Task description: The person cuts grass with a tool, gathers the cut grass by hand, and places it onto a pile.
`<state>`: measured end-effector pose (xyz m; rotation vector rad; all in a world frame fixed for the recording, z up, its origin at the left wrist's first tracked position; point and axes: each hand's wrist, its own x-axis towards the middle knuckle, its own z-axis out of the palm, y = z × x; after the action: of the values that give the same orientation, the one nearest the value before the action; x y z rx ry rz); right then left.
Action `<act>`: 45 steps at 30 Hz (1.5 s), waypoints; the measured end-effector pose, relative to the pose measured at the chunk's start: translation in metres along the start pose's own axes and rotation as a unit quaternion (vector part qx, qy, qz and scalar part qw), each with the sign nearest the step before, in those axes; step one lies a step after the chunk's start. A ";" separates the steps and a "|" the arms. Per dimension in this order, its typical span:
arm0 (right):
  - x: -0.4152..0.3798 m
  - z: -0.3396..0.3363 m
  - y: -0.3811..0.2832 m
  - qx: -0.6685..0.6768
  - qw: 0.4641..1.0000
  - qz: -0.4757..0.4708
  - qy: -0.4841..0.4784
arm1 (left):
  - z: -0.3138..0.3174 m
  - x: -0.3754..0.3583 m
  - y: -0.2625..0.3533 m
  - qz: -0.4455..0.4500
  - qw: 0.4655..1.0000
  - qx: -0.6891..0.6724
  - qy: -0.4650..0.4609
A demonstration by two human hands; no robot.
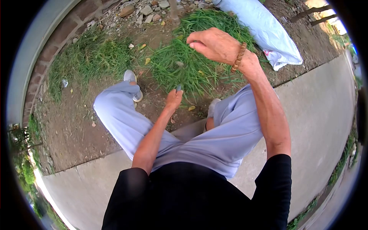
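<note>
My left hand is closed round a small grey-blue object, whose tip points at the near edge of a loose pile of cut green grass. Most of that object is hidden by my fingers or the grass. Above the right part of the pile is my right hand, with a brown beaded bracelet at the wrist. Its fingers are curled in close to the thumb, and whatever lies between them is too small to make out.
More grass lies to the left on bare soil. A pale blue sack rests behind the pile at the right. Stones are scattered at the back near a thin trunk. Concrete paving runs along the right and beneath me.
</note>
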<state>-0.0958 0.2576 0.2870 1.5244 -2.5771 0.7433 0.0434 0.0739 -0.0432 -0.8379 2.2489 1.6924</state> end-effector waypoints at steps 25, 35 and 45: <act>0.001 0.002 -0.002 -0.003 1.000 0.001 -0.014 | -0.006 -0.004 0.020 0.122 0.987 0.090 0.059; -0.003 0.001 -0.004 -0.011 1.000 -0.011 -0.001 | -0.032 0.006 0.063 0.204 0.969 0.044 0.135; -0.004 0.003 -0.001 -0.009 1.000 -0.004 -0.001 | -0.020 0.024 -0.005 0.096 0.978 0.164 0.083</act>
<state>-0.0922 0.2595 0.2839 1.5308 -2.5714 0.7160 0.0304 0.0469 -0.0528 -0.7273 2.7002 1.3039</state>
